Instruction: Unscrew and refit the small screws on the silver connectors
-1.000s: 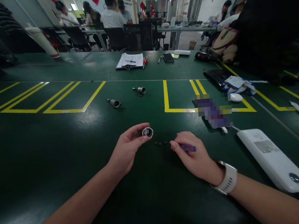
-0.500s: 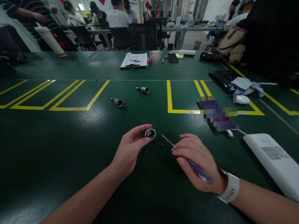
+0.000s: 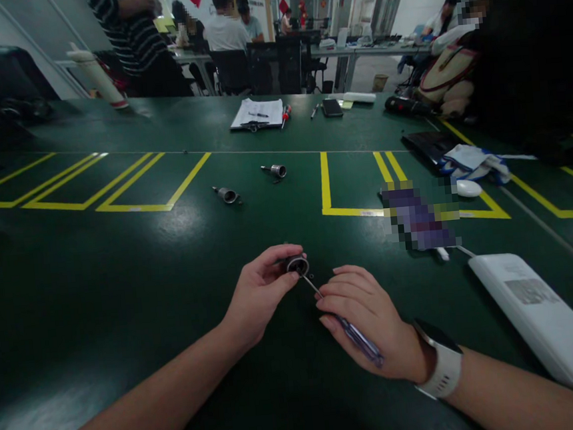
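Between thumb and fingers, my left hand grips a small round metal cup-shaped part, its open end turned toward me. My right hand is closed around a screwdriver with a translucent purple handle. The thin shaft points up and left, and its tip is inside the cup's mouth. Whether a small piece sits on the tip I cannot tell. A tiny dark ring-like nut shows on the table beside the cup. Farther off lie two similar metal cups with stems, one on the left and one on the right.
On the right are a white power bank, a blurred-out phone, a white mouse and a cloth. A clipboard and a red screwdriver lie at the back. Yellow tape marks the green table.
My right hand has lifted the screwdriver off the row of tiny nuts and swung its tip left into the cup. The left hand has tilted the cup and shifted it slightly right.
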`<action>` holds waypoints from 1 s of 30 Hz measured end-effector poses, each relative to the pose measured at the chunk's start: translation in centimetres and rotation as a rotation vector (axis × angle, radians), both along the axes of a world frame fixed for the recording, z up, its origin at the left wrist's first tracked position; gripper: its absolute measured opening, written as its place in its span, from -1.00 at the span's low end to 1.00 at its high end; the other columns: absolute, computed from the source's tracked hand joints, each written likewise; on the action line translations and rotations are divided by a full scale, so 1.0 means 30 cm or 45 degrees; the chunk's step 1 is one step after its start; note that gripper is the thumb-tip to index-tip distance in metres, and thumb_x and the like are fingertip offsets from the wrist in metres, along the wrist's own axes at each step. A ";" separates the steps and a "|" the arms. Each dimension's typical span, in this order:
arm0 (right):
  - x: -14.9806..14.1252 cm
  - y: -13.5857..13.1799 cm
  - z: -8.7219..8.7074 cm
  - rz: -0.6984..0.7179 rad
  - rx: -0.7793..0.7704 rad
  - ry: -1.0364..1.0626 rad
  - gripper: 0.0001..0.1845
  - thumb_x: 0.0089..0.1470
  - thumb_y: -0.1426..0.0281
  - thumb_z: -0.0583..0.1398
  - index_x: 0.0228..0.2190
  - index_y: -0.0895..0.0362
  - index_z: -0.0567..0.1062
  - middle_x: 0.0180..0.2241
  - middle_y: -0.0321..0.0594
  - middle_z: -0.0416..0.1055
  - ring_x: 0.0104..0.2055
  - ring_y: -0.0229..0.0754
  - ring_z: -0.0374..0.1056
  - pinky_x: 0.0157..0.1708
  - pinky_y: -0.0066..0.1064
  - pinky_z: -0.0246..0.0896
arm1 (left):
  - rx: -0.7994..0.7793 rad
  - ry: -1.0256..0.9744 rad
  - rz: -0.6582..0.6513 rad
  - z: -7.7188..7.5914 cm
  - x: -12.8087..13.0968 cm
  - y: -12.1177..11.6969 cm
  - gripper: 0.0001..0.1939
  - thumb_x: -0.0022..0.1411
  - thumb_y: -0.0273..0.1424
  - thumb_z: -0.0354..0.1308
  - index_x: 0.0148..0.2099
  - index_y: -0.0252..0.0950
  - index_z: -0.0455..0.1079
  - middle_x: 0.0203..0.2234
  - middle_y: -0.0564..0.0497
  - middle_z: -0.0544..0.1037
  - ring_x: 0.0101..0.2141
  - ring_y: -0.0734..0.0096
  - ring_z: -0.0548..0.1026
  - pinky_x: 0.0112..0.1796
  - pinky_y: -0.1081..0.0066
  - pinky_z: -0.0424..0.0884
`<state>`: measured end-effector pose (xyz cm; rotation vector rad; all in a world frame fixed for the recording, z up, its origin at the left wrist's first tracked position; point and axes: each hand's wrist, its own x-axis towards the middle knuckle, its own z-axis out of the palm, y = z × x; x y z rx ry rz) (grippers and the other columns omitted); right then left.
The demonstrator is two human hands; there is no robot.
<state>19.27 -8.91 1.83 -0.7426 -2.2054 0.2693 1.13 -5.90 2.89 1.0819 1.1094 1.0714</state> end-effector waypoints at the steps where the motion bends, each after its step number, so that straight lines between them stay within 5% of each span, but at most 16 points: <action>1: -0.001 0.001 0.001 -0.001 0.000 -0.015 -0.75 0.05 0.52 0.12 -0.18 0.10 0.34 -0.28 -0.16 0.49 -0.21 -0.14 0.39 -0.03 -0.10 0.21 | 0.010 0.003 -0.001 0.000 0.000 -0.001 -0.68 -0.04 -0.53 0.22 -0.16 -0.29 0.46 -0.18 -0.04 0.55 -0.15 0.27 0.50 -0.05 0.25 0.38; 20: -0.004 -0.011 -0.001 0.044 -0.076 0.036 -0.79 0.05 0.52 0.12 -0.21 0.12 0.38 -0.30 -0.18 0.49 -0.23 -0.16 0.38 -0.01 -0.10 0.17 | 0.078 0.055 0.071 -0.017 0.004 -0.002 -0.85 -0.05 -0.55 0.19 -0.35 -0.32 0.48 -0.25 0.00 0.54 -0.26 0.32 0.53 -0.18 0.33 0.45; 25: 0.008 0.008 -0.007 -0.150 -0.523 0.498 -0.86 0.13 0.45 0.06 -0.37 0.10 0.43 -0.42 -0.26 0.45 -0.30 -0.19 0.38 -0.02 -0.14 0.17 | -0.015 0.040 0.095 -0.009 0.001 0.007 -0.77 0.01 -0.50 0.21 -0.21 -0.30 0.45 -0.29 0.02 0.55 -0.20 0.31 0.52 -0.11 0.30 0.40; 30: 0.012 0.039 -0.021 -0.283 -0.975 0.630 -0.78 0.16 0.32 0.08 -0.46 0.11 0.43 -0.49 -0.29 0.42 -0.40 -0.23 0.35 -0.33 -0.36 0.27 | -0.051 0.036 0.097 0.005 -0.002 0.005 -0.73 0.02 -0.54 0.20 -0.16 -0.27 0.42 -0.22 0.03 0.53 -0.17 0.32 0.50 -0.06 0.28 0.37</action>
